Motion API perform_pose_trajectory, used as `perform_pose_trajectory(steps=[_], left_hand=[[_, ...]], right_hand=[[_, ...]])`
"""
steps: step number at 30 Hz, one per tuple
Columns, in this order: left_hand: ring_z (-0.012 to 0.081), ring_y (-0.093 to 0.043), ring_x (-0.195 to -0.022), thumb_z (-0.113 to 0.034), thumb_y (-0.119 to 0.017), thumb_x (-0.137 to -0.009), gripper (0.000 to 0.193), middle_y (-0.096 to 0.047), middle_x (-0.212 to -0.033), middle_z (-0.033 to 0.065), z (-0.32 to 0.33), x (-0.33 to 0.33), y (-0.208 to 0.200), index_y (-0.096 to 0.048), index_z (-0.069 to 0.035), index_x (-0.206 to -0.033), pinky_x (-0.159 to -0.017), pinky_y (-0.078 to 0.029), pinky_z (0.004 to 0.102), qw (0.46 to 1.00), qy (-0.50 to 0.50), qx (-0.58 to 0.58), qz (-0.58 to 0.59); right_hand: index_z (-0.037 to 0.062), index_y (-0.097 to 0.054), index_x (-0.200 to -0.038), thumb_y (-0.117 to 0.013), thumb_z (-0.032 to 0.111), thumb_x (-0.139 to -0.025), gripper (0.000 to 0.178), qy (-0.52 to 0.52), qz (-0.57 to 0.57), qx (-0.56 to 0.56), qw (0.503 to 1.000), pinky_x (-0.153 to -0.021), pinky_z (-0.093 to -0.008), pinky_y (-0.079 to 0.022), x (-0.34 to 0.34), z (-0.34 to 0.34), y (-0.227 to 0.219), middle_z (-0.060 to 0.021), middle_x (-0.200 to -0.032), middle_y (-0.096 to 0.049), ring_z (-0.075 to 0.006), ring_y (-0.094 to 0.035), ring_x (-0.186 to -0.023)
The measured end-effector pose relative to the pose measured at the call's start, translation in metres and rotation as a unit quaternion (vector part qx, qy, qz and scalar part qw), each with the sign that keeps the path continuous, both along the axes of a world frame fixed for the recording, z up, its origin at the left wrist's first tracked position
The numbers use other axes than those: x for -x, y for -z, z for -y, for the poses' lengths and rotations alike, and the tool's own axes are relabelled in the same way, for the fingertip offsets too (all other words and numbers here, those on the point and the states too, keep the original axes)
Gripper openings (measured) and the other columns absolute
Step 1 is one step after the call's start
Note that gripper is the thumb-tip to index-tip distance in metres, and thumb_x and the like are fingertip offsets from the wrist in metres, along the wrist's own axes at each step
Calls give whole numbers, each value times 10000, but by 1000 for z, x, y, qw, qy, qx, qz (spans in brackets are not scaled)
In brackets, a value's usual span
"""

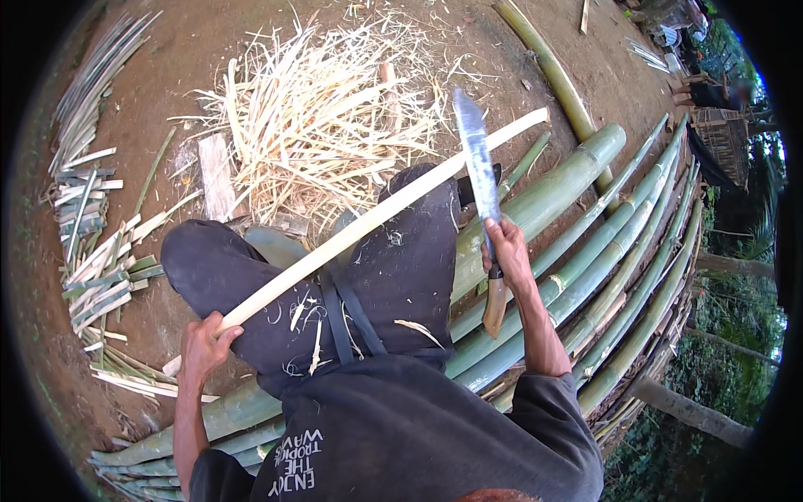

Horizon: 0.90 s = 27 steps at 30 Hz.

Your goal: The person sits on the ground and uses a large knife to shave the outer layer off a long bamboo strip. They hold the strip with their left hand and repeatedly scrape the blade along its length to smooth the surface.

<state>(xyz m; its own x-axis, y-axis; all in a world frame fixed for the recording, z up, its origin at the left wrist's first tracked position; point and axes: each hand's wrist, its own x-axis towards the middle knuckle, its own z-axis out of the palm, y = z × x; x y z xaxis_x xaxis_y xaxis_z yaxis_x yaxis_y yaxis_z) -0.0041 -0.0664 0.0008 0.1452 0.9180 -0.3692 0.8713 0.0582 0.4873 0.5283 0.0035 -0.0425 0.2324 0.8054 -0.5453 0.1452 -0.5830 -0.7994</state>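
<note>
My left hand (pixel 204 347) is closed around the near end of a long pale split bamboo strip (pixel 368 222). The strip slants over my lap, its far end up to the right. In my right hand (pixel 508 251) is a machete (pixel 475 146), gripped where the blade meets the handle. Its broad blade points away from me and overlaps the strip in view; whether they touch I cannot tell. The wooden handle end (pixel 495 309) sticks out below my fist. Thin shavings and a dark strap (pixel 336 314) lie on my dark trousers.
Beyond my knees is a heap of pale bamboo shavings (pixel 309 125), beside a wooden block (pixel 216 176). Thick green bamboo poles (pixel 544 201) lie to my right and behind me. Bundles of split bamboo (pixel 88 209) line the left. Another person (pixel 711 94) is at the far right.
</note>
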Motion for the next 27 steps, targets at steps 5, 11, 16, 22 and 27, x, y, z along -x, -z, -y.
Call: perform_pose_trajectory(steps=[5,11,16,22,27], left_hand=[[422,-578,-557,-292,-771,-828,382,-545,-580,222,-4,-3,-2,-541,-6,-724,-529,-423,460,1000,-2,-4,3],[418,-584,-559,-315,-764,-832,388,-554,-588,221,-3,-3,-1,-552,-7,-732,-533,-430,462,1000,3,-2,-8],[416,-581,-548,-329,-761,-838,395,-549,-576,215,-1,-5,-2,-555,-9,-731,-531,-432,460,1000,9,-9,-3],[408,-585,-544,-336,-771,-829,394,-558,-566,204,-6,-8,-2,-564,-16,-728,-526,-432,460,1000,-4,-6,3],[425,-590,-564,-337,-772,-828,392,-570,-588,215,-1,-6,2,-566,-16,-740,-533,-438,466,1000,-5,-19,1]], right_hand=[[45,-547,-856,-577,350,-1011,344,-119,30,54,991,-381,-283,-392,32,23,-11,-17,-557,-541,-103,-493,-408],[57,-524,-882,-558,320,-1022,299,17,-39,27,999,-370,-258,-404,16,9,-3,-11,-559,-531,-102,-501,-404],[24,-551,-922,-561,326,-1019,318,-147,18,74,986,-396,-273,-402,29,30,-7,-16,-566,-528,-109,-509,-424],[19,-578,-955,-572,350,-1011,335,-93,14,56,994,-400,-273,-393,37,30,-11,-12,-575,-534,-105,-503,-426],[27,-573,-901,-570,332,-1013,325,-143,31,83,986,-419,-274,-400,54,39,-15,-12,-592,-538,-98,-515,-460]])
